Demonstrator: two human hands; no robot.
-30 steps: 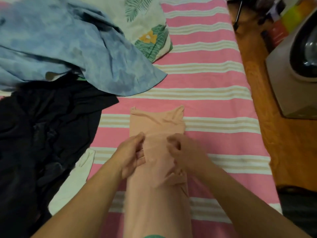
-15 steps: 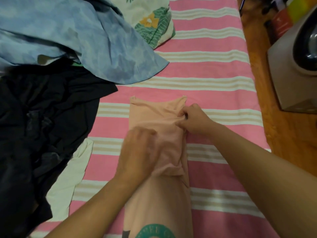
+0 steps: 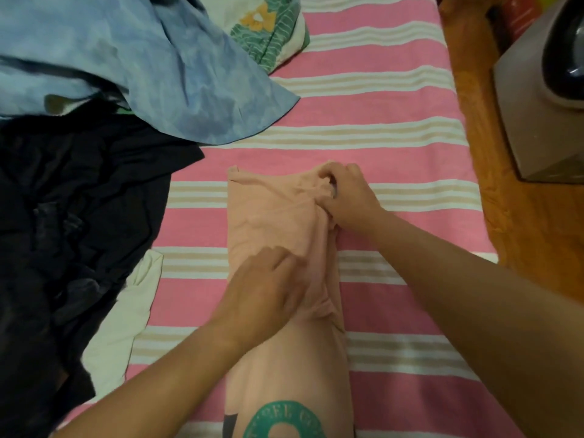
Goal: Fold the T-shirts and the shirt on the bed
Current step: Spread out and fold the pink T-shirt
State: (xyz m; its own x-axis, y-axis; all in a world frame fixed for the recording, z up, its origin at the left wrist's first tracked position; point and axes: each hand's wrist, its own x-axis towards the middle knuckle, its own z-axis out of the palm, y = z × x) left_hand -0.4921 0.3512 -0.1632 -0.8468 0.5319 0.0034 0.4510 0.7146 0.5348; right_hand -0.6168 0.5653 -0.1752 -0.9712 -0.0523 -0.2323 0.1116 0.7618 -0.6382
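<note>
While we are working on the peach T-shirt (image 3: 271,216), which is lying as a long narrow strip down the middle of the frame on the pink striped bed (image 3: 395,159), our right hand (image 3: 346,194) is pinching the bunched cloth at the strip's upper right corner, fingers curled round a small gather. Our left hand (image 3: 268,289) is resting flat on the strip lower down, fingers relaxed and spread, pressing the layers against the bed rather than gripping them.

To do this step well, we are judging that the corner wants drawing outward and upward until it is matching the neat upper left corner, while the flat hand is keeping the layers below from sliding. The pull should probably be gentle, since the fabric looks thin and soft and is already wrinkling toward the pinch. Once both top corners are lying square, smoothing along the right edge, where the layers are puckering, would likely be helping the next fold sit clean.

As for writing, we are seeing a green round print (image 3: 284,422) at the bottom centre of the frame with lettering round its ring, but it is too blurred and cut off to read. No brand or label is showing elsewhere.

Waiting unfolded in the upper left of the frame are a blue shirt (image 3: 158,67), a black garment (image 3: 79,216), a white one (image 3: 126,314) and a leaf-print one (image 3: 268,33).
</note>
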